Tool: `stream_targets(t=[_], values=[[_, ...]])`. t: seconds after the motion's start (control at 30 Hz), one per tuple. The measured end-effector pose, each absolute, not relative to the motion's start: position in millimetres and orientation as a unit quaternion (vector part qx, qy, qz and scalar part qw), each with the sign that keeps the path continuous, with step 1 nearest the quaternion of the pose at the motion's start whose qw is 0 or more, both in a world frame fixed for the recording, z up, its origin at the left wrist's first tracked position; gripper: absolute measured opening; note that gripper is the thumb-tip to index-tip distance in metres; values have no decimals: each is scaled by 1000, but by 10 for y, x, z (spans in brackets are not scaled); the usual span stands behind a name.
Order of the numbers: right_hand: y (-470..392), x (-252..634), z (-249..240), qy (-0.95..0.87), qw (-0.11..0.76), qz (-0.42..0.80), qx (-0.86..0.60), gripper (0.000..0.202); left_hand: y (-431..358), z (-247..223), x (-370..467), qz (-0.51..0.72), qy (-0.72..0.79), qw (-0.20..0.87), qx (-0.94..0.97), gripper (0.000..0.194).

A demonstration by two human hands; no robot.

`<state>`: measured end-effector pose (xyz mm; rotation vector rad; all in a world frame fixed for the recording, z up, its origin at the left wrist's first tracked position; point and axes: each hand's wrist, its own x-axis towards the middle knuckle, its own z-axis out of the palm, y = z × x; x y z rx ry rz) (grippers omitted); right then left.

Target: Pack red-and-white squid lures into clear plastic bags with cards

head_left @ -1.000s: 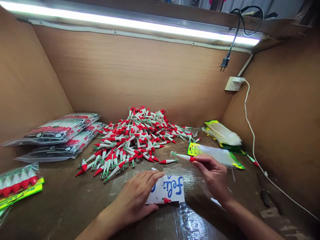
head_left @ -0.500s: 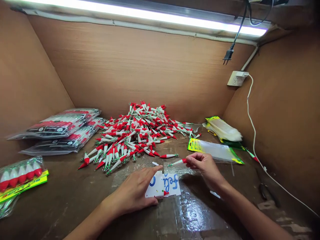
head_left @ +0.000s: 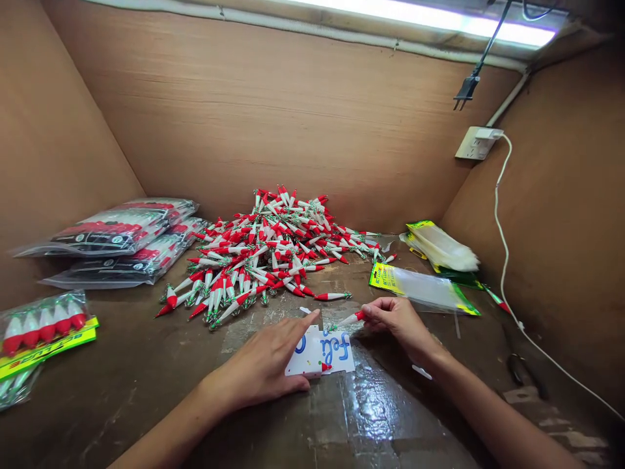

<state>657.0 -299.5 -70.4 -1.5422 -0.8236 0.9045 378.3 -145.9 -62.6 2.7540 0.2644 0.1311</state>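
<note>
My right hand [head_left: 403, 329] pinches a red-and-white squid jig [head_left: 350, 319] by its red end, its green-tipped hooks pointing left. The jig hangs just above the far edge of a white card [head_left: 344, 361] with blue handwriting. My left hand [head_left: 266, 355] spans a folded white card piece [head_left: 305, 365], thumb on the near side and fingers on the far side. A small red tip [head_left: 326, 367] shows at that piece's right end; the rest of it is hidden. Beyond both hands lies a big heap of similar jigs [head_left: 273, 247].
Filled clear bags [head_left: 112, 234] are stacked at the back left, with a yellow-edged pack of jigs [head_left: 46, 329] nearer. Flat yellow-green plastic sleeves [head_left: 424, 286] lie right of the heap. Dark-handled pliers [head_left: 516, 370] and a white cable [head_left: 502, 254] are at the right. A black plug [head_left: 467, 90] hangs above.
The view has tilted slightly down and left. My right hand has brought the jig a little closer to the card. My left hand keeps its place on the card piece.
</note>
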Motion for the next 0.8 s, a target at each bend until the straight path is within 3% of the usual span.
stream_targets(t=[0.33,0.53,0.8], values=[[-2938,6514,-958,-390,476,382,-689,39,-1419,-557,3746,13,96,177,979,111],[-3002,6532,-844,-501,400,366,-674,29,-1407,-524,3702,13,101,185,977,108],[-2996,6178,-864,-653,329,166,-662,13,-1441,-488,3720,32,105,205,973,101]])
